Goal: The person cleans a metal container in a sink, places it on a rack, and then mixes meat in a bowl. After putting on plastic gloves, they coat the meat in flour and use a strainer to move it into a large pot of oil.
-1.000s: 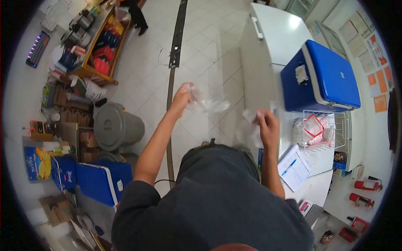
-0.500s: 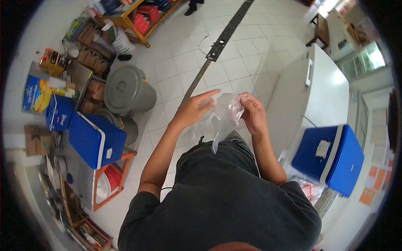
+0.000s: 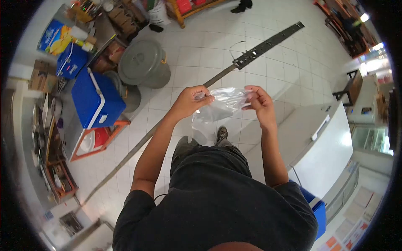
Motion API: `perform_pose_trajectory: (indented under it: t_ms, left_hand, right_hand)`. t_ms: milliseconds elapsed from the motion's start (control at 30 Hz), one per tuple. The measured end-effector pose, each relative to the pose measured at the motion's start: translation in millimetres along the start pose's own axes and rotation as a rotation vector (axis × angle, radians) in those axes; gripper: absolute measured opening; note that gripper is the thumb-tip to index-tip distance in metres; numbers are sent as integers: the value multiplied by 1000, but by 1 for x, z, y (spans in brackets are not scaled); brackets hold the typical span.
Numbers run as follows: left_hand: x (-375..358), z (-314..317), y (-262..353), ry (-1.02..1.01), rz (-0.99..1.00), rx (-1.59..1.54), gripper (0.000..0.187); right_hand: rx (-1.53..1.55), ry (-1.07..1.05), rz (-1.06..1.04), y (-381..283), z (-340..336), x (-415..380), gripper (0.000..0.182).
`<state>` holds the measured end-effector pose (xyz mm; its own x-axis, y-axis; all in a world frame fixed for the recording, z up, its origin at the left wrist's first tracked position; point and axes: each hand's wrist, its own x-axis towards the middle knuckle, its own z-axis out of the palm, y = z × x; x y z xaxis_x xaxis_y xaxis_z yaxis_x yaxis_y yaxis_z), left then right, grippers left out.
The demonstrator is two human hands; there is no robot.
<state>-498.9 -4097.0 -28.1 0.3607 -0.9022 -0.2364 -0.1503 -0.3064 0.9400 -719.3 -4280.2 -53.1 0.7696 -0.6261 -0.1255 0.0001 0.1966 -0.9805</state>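
Observation:
A clear plastic bag [image 3: 224,109] is stretched between my two hands, in front of my waist. On its left side, my left hand [image 3: 190,101] pinches the upper edge between thumb and fingers. My right hand [image 3: 260,104] grips the opposite upper edge, fingers bent around the film. The lower part of the bag hangs loose above my shoes and looks see-through; I make out nothing inside it.
Left stand a grey lidded bin [image 3: 144,62] and a blue cooler box [image 3: 96,98] on a table. A white chest freezer [image 3: 310,138] is at right. A dark drain grate [image 3: 268,45] crosses the tiled floor. Someone's shoe [image 3: 241,8] shows at the top.
My left hand has gone from spread fingers beside the bag to pinching its edge. The bag is now pulled wider between both hands. My view has turned, shifting the room around me.

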Motion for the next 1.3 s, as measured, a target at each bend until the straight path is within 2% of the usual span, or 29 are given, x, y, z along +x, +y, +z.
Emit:
perform_pose_trajectory:
  t_ms: [67, 200, 233, 267, 300, 333, 367, 400, 467, 533, 600, 667, 733, 767, 800, 833, 933, 967, 1067, 1100, 1200, 1233, 1300]
  left_hand:
    - [-12, -14, 8, 131, 5, 141, 21]
    - [-46, -53, -21, 209, 51, 351, 23]
    - [-59, -62, -27, 204, 56, 444, 24]
    - [-72, -71, -26, 220, 22, 457, 24]
    - [-87, -80, -30, 226, -18, 468, 24]
    - [-101, -90, -44, 257, 25, 440, 25]
    - [-116, -102, -58, 266, -13, 407, 30]
    - [-132, -111, -69, 380, 17, 391, 33]
    - [-171, -130, -98, 569, 26, 388, 38]
    - [-220, -156, -136, 709, -15, 424, 40]
    - [-274, -179, -167, 748, -225, 378, 40]
    - [-333, -191, -191, 755, -202, 320, 34]
    - [-391, -208, -241, 587, -311, 467, 27]
    - [-417, -216, -240, 608, -397, 399, 25]
    - [-441, -221, -236, 624, -485, 327, 23]
    - [-463, -228, -250, 657, -551, 418, 18]
    - [-528, -260, -262, 901, -465, 528, 18]
    - [-547, -276, -267, 920, -426, 552, 22]
    - [-583, -327, -288, 1016, -312, 269, 21]
    - [-589, -343, -294, 1074, -272, 207, 22]
    - [-605, -382, -346, 1187, -192, 131, 27]
    - [-616, -398, -348, 1152, -288, -25, 29]
    - [-637, -424, -357, 1201, -400, -376, 31]
  right_hand:
    - [11, 6, -110, -11, 14, 20, 26]
    - [-718, -316, -518, -16, 63, 58, 43]
    - [-808, -513, -492, -7, 80, 68, 54]
    - [-813, -665, -476, 1, 104, 77, 47]
    - [-798, -776, -407, 15, 129, 84, 31]
    - [-932, -838, -373, 18, 155, 90, 20]
    - [-870, -859, -310, 17, 180, 89, 18]
    - [-793, -838, -392, 37, 200, 91, 18]
    - [-747, -813, -369, 38, 243, 85, 17]
    - [-777, -646, -281, 73, 278, 79, 21]
    - [-775, -545, -162, 115, 330, 67, 22]
    - [-770, -533, -16, 160, 383, 41, 22]
    - [-458, -692, -112, 209, 442, 5, 22]
    - [-516, -729, -179, 229, 478, -13, 23]
    - [-572, -763, -241, 237, 518, -30, 25]
    - [-572, -806, -274, 243, 553, -46, 28]
    - [-619, -782, -176, 190, 656, -69, 32]
    - [-607, -793, -95, 188, 687, -68, 35]
    - [-630, -866, -191, 177, 764, -79, 30]
    - [-635, -993, -209, 182, 789, -84, 26]
    - [-661, -1181, -312, 201, 862, -102, 25]
    - [-716, -1215, -421, 236, 888, -106, 26]
    - [-722, -1253, -382, 244, 939, -122, 28]
